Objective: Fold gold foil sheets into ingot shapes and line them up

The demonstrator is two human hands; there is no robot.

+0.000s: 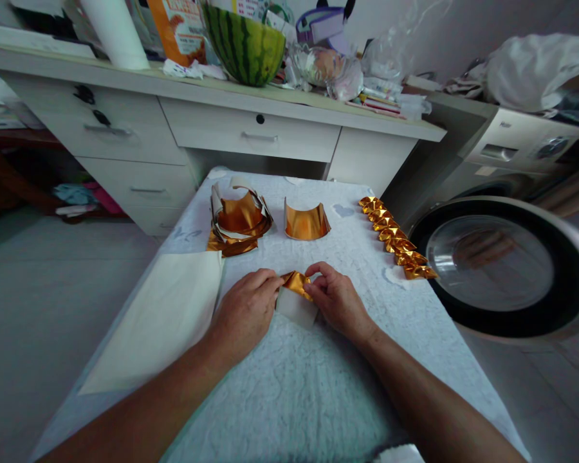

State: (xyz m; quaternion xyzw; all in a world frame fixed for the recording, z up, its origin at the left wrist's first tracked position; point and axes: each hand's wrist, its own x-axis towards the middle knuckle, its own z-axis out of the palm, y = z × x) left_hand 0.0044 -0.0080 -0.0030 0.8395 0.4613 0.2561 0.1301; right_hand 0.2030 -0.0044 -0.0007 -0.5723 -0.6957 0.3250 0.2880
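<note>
Between my hands lies a sheet of gold foil paper, its pale back facing up and its far edge folded over to show gold. My left hand is closed at the sheet's left side, fingertips on the fold. On the right, the thumb and forefinger of my right hand pinch the folded gold edge. Beyond them a single curled gold sheet stands on the cloth. A stack of curled gold sheets sits to its left. Folded gold foil pieces form a row at the right.
A pale cloth covers the table, with a cream paper sheet at its left. Behind stands a white desk with drawers, bearing a cut watermelon and plastic bags. The open round door of a washing machine is close at the right.
</note>
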